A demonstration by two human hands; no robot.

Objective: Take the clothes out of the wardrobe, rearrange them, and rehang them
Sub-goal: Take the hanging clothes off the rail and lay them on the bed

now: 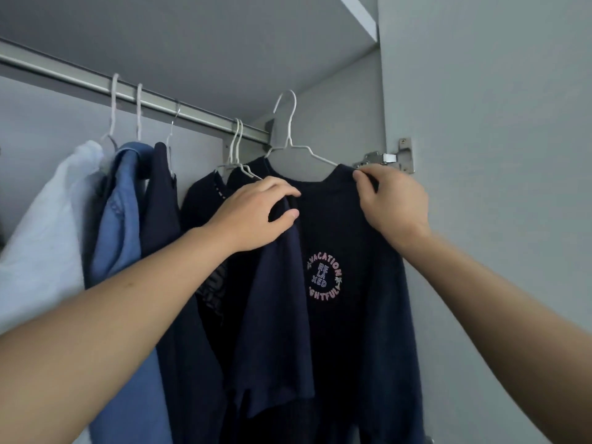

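Note:
A navy T-shirt (346, 315) with a round pink and blue print sits on a white wire hanger (290, 136), whose hook is in the air, off the metal rail (96, 81). My left hand (256, 216) grips the shirt's left shoulder fabric between thumb and fingers. My right hand (395, 200) pinches the right shoulder at the hanger's end. On the rail hang a white garment (48, 225), a light blue shirt (123, 225), a dark navy garment (160, 200) and further dark shirts (205, 200) on white hangers.
The wardrobe's grey right side wall (480, 155) stands close beside the held shirt and carries a metal door hinge (387, 160). A shelf underside (224, 43) runs overhead. The rail's end bracket (269, 129) is just behind the hanger.

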